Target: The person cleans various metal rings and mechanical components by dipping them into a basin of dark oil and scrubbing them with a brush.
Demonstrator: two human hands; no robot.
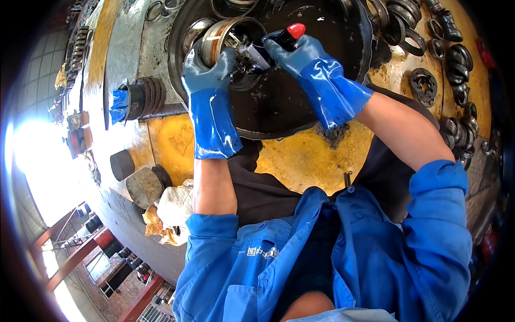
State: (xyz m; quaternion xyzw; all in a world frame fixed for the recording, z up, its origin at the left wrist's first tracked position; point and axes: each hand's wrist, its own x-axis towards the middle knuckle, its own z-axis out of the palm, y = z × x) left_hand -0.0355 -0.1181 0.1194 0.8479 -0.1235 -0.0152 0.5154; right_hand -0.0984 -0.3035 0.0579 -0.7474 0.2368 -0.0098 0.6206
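Both my hands wear blue rubber gloves over a wide, dark basin of black liquid. My left hand is closed on the wall of a greasy metal ring, which is tilted above the liquid. In my right hand is a scraper with a black handle and red end. Its flat, pale blade points left into the opening of the ring; dark grime hides where exactly it touches. More metal rings lie partly seen at the far side of the basin.
Several dark rings and a slotted disc lie to the right. Left of the basin is a ribbed cylinder with blue material at its end. Nearer are a metal can and a white bag. Yellow surface shows before me.
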